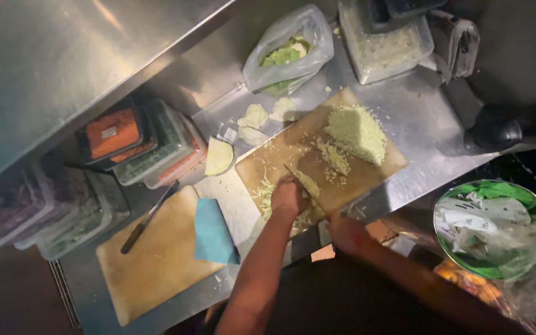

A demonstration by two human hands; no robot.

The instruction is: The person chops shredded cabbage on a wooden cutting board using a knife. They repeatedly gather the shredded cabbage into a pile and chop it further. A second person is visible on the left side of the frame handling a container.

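Observation:
My left hand [288,197] presses down on a patch of shredded cabbage [267,193] at the near left corner of a wooden cutting board [367,177]. My right hand [344,232] is at the board's near edge, closed around the handle of a knife [305,181]. The blade points away from me and lies right beside my left hand's fingers, with cabbage bits stuck to it. A heap of finely chopped cabbage [358,131] sits at the far end of the board.
Cabbage pieces [254,118] and a plastic bag of leaves [286,56] lie on the steel counter [429,118]. A tub of chopped cabbage [387,46] stands behind. To the left lie a second board [150,260], another knife [147,218], a blue cloth [212,232] and lidded containers [119,133]. A green bowl [491,226] sits right.

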